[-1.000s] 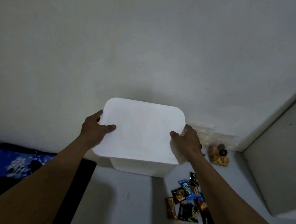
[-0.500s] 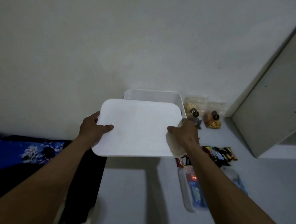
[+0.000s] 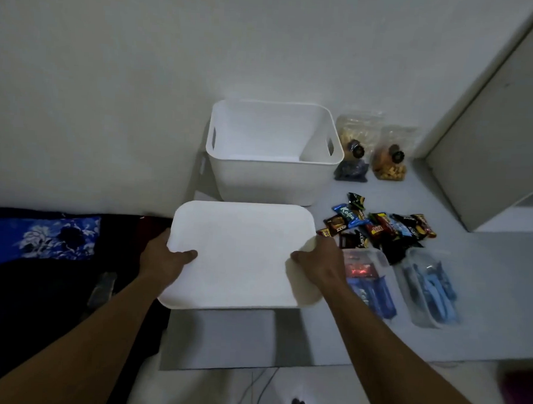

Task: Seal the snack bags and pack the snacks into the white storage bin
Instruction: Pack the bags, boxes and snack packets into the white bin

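- Two hands held a flat white lid (image 3: 241, 253) in the lower middle of the frame. The left hand (image 3: 163, 259) gripped its left edge, thumb on top and fingers curled under. The right hand (image 3: 320, 263) gripped the right edge the same way.
- The lid hung roughly level, just below the white storage bin (image 3: 272, 183) and apart from it.
- That bin stood uncovered at the centre, against the wall, and only its own white floor and sides showed inside.
- Right of the bin, two clear snack bags stood upright, one with pale pieces (image 3: 358, 132), the other with orange-brown ones (image 3: 389, 168). Whether their tops were sealed I could not tell.
- A small dark bag (image 3: 351, 172) lay in front of the pale one.
- A loose pile of wrapped snacks (image 3: 378, 226) lay right of the lid.
- Below the pile sat two clear tubs: the left tub (image 3: 385, 263), partly behind the right wrist, held blue packets and something red, and the right tub (image 3: 407, 280) held blue packets.
- A blue floral cloth (image 3: 41, 239) lay at the left edge.
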`<state>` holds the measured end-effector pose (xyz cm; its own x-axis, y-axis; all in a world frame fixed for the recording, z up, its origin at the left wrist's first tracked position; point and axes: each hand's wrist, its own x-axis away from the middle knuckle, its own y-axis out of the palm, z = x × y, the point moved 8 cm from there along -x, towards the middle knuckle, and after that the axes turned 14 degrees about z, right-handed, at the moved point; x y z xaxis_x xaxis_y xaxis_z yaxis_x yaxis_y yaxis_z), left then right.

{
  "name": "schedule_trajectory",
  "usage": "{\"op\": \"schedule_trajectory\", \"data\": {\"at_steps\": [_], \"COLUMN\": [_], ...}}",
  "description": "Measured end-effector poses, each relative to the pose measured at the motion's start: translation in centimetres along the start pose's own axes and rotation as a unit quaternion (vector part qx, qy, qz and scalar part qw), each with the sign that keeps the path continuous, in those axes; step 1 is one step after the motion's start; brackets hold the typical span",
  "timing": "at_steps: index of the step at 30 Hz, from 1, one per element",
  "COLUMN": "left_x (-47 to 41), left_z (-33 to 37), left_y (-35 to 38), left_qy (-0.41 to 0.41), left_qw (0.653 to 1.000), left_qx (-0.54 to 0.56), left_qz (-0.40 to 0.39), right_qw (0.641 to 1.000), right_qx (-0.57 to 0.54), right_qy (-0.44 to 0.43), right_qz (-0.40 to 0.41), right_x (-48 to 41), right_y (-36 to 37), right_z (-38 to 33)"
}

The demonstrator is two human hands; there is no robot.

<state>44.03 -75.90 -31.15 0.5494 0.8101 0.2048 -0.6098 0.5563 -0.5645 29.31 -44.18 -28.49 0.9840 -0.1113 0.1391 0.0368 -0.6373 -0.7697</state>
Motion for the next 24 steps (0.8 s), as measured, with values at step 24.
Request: {"op": "schedule_trajectory", "data": {"at_steps": [24], "left_x": [-1.5], "left_z": [-2.8], "left_y": [6.7], "left_qy": [0.07], "left_qw": [0.962], "left_qx": [-0.263], "left_qz": [-0.036], "right_qw": [0.972], "right_qx": [0.171], "right_qy": [-0.133], "right_qz": [-0.093], "right_x": [-1.7], "right_y": [7.6], "right_z": [2.4]}}
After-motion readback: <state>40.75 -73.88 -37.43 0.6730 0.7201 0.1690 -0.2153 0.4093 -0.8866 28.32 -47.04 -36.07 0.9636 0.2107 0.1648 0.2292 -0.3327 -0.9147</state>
